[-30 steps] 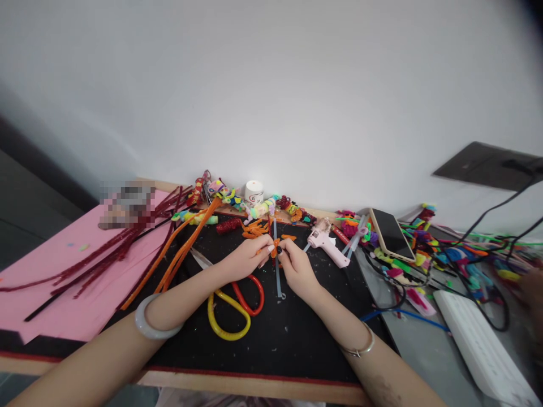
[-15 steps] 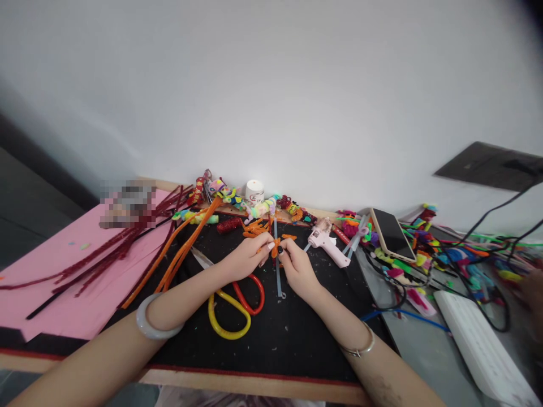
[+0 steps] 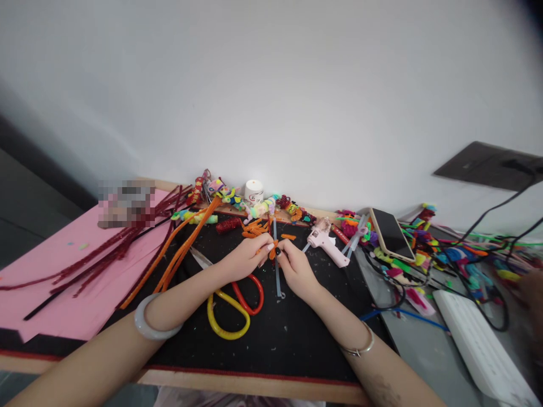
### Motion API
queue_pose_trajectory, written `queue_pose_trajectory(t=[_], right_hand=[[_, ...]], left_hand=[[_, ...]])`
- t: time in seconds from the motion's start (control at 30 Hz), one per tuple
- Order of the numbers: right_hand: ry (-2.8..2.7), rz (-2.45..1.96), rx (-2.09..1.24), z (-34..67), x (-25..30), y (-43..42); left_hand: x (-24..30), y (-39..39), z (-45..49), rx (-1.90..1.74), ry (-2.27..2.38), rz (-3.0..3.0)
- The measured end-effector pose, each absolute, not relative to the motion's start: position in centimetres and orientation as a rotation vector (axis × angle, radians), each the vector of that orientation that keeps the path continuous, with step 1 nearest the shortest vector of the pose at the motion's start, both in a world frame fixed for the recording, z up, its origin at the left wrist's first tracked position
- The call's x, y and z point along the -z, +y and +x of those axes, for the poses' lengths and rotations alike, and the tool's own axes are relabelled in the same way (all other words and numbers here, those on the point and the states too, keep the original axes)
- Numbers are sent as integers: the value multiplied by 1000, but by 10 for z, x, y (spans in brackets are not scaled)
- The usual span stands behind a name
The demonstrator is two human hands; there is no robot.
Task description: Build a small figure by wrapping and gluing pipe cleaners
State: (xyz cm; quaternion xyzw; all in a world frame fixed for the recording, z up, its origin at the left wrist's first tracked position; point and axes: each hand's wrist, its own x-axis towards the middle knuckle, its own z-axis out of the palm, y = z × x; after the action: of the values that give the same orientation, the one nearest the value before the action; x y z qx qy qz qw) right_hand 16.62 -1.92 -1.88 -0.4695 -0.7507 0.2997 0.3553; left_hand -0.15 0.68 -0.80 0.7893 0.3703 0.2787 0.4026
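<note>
Between my two hands is a short piece of orange pipe cleaner (image 3: 272,252), pinched at the fingertips. My left hand (image 3: 250,256) closes on it from the left, and my right hand (image 3: 294,268) from the right with thumb against forefinger. A translucent glue stick (image 3: 278,280) lies on the black mat between the hands. Just behind them is a pile of cut orange pipe-cleaner pieces (image 3: 254,227). Scissors (image 3: 229,315) with one red and one yellow handle lie partly under my left forearm. A pale pink glue gun (image 3: 328,244) rests to the right of my right hand.
Long orange pipe cleaners (image 3: 182,257) and dark red tinsel stems (image 3: 123,246) lie at left, partly over a pink sheet (image 3: 42,282). A phone (image 3: 392,234), tangled colourful stems and a white power strip (image 3: 479,345) fill the right side. A paper-wrapped white roll (image 3: 254,192) stands by the wall.
The orange piece has turned slightly between my fingers, and my fingertips have drawn a little closer together. Everything else on the table stays put.
</note>
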Motion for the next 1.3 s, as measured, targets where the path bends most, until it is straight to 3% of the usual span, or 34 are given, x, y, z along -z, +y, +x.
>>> queue_pose_trajectory(t=[1.3], right_hand=[[-1834, -1216, -834, 167, 22, -20]], left_hand=[[6, 5, -2, -671, 904, 2035]])
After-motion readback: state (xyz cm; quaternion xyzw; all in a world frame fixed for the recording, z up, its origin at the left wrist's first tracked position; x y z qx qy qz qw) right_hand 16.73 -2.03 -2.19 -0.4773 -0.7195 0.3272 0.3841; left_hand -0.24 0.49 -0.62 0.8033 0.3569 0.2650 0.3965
